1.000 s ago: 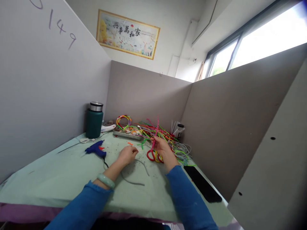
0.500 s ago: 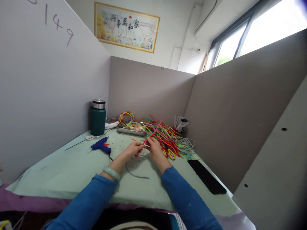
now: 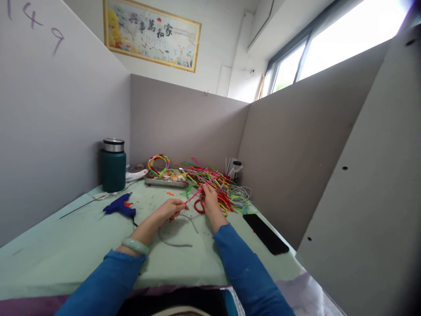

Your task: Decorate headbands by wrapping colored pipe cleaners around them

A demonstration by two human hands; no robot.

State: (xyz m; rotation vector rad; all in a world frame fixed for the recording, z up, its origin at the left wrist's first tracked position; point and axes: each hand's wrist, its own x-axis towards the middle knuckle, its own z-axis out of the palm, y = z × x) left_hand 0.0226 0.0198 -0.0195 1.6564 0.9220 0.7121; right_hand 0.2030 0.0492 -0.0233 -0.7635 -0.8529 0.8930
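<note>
A pink pipe cleaner [image 3: 194,194] stretches between both hands above the pale green table cover [image 3: 72,245]. My left hand [image 3: 171,209] pinches its lower end, fingers closed. My right hand [image 3: 209,198] grips it higher up, near a heap of bright pipe cleaners [image 3: 217,184]. A grey curved headband [image 3: 176,239] lies on the cover just under my left hand. Both arms wear blue sleeves, and a pale green bangle [image 3: 134,245] sits on the left wrist.
A blue glue gun [image 3: 120,206] lies at left. A dark green flask [image 3: 113,165] stands by the partition, a metal tray [image 3: 162,181] of small pieces behind. A black phone [image 3: 265,234] lies at right. Grey partitions wall three sides.
My left hand rose from the table and took the pipe cleaner's lower end. The right hand tipped the pipe cleaner from upright to slanted. The camera view shifted right.
</note>
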